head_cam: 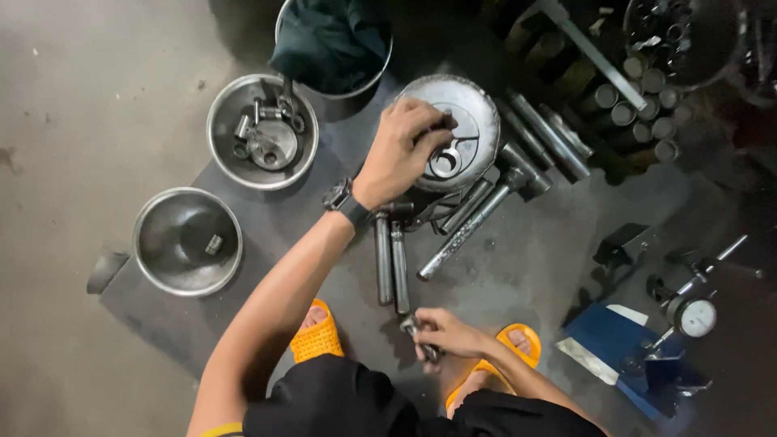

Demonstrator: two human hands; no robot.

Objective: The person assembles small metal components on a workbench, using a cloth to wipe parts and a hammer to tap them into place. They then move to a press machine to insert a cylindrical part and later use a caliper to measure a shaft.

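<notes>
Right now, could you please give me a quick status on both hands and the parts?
Left hand on round metal housing, fingers curled over its rim. Right hand gripping small metal part. Steel rods between them.

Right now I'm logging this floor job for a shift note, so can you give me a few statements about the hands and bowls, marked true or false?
1. The left hand rests on the round metal disc part. True.
2. The right hand is empty. False: it has a small metal piece in its grip.
3. The steel bowl beside the disc holds several metal parts. True.
4. The nearer steel bowl is piled full. False: only one small piece lies in it.
5. A dial gauge stands on the person's right. True.
</notes>
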